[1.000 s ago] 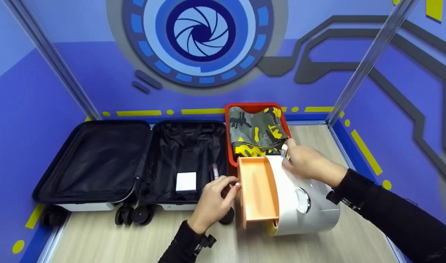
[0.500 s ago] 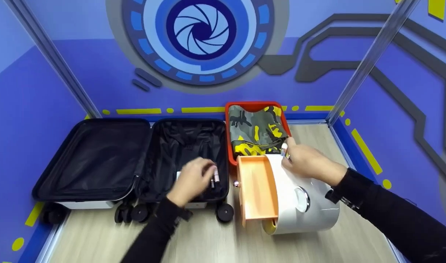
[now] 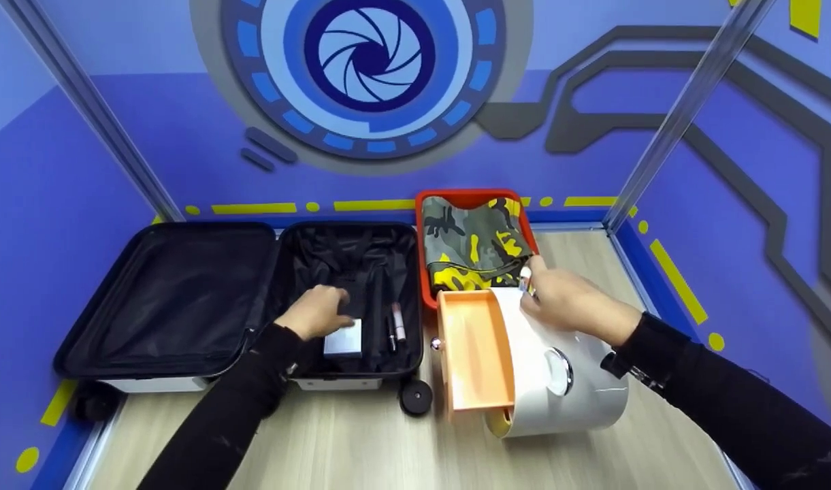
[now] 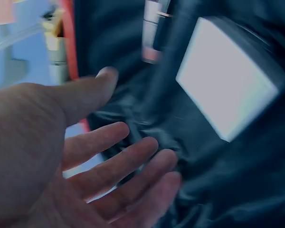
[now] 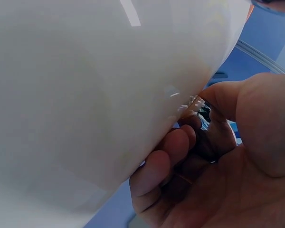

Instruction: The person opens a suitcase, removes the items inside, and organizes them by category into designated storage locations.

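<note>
My left hand (image 3: pixel 315 313) hovers over the right half of the open suitcase, its fingers (image 4: pixel 147 147) loosely spread with nothing between them. Close by lies a white square box (image 3: pixel 344 339) on the black lining. To the right of the box are a pink lipstick-like tube (image 3: pixel 398 323) and a thin dark tube (image 3: pixel 391 330). At the far edge of a white rounded drawer unit (image 3: pixel 578 395), my right hand (image 3: pixel 572 303) curls round a small shiny item (image 3: pixel 525 273) with a white end; its kind is mostly hidden by the fingers. The unit's orange drawer (image 3: pixel 473 354) is pulled out leftward.
A red basket (image 3: pixel 420 252) with folded camouflage cloth (image 3: pixel 473 238) stands behind the drawer unit. On the left lies the suitcase's other black-lined half (image 3: pixel 177 299). A black wheel (image 3: pixel 415 397) sticks out below the right half. Blue patterned walls enclose the space.
My left hand has left the drawer's knob, passed over the tubes and come left to beside the white box. Both tubes now show uncovered. The right hand has stayed in place.
</note>
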`<state>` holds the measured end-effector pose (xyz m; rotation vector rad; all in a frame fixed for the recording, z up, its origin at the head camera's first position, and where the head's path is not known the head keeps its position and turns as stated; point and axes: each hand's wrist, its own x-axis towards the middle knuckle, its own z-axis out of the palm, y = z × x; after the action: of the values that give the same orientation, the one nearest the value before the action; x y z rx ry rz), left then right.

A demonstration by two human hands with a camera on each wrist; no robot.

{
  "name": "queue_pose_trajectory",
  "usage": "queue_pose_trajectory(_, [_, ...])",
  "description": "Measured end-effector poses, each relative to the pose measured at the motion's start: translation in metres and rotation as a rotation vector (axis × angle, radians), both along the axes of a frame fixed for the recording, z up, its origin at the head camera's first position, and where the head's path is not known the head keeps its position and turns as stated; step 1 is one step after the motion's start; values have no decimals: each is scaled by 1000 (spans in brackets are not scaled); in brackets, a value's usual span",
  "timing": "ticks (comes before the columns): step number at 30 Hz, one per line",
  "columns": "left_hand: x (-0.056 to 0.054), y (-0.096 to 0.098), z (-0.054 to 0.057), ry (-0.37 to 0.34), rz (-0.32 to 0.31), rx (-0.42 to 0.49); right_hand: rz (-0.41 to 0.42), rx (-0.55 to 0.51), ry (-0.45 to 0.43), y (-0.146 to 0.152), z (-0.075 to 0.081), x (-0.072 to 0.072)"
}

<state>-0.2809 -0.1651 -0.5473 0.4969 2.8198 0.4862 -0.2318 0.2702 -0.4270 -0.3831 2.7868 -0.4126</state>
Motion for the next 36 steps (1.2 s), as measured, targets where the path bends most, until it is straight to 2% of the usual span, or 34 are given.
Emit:
queue_pose_trajectory(5, [-2, -4, -13, -103, -37, -87, -4, 4, -8, 0, 0, 0])
queue_pose_trajectory(9, [-1, -2, -15, -126, -83, -154, 4, 5, 2, -2, -1, 0])
queue_pose_trajectory(12, [-6, -1, -23, -123, -127, -212, 14, 8, 22, -1, -1, 1])
queue_pose_trajectory(13, [-12, -6, -37, -95, -157, -218, 16, 8, 25, -1, -1, 1])
queue_pose_trajectory(16, [-17, -5, -49, -95, -195, -241, 12, 5, 21, -1, -1, 1])
queue_pose_trajectory(19, [-20, -2, -52, -121, -203, -240, 1, 3, 3, -1, 0, 1])
queue_pose_trajectory(20, [-17, 3, -44, -153, -193, -252, -3, 2, -2, -2, 0, 1])
queue_pose_trajectory(21, [-18, 5, -45, -158, -199, -258, -4, 2, -6, -2, 1, 1])
queue_pose_trajectory(22, [-20, 5, -49, -155, -209, -266, -6, 3, -9, -2, 1, 1])
queue_pose_trajectory(24, [-28, 3, -66, -137, -227, -296, -3, 6, -10, -2, 2, 1])
queue_pose_trajectory(26, [-40, -2, -89, -103, -245, -299, -4, 4, -12, -1, 3, 2])
queue_pose_trajectory(28, [-51, -8, -110, -72, -234, -304, -2, 5, -10, -1, 3, 2])
queue_pose_trajectory(29, [-51, -9, -110, -71, -221, -304, -1, 5, -9, -1, 3, 2])
queue_pose_trajectory(31, [-47, -6, -96, -78, -188, -289, -4, 3, -8, -2, 2, 2])
queue_pose_trajectory(32, [-43, -4, -86, -85, -169, -284, -6, 2, -8, -2, 2, 2])
queue_pose_trajectory(35, [-23, 6, -41, -77, -118, -270, -9, 3, -7, -2, 1, 1])
queue_pose_trajectory(36, [-20, 8, -32, -50, -108, -253, -10, 3, -9, -1, 1, 1])
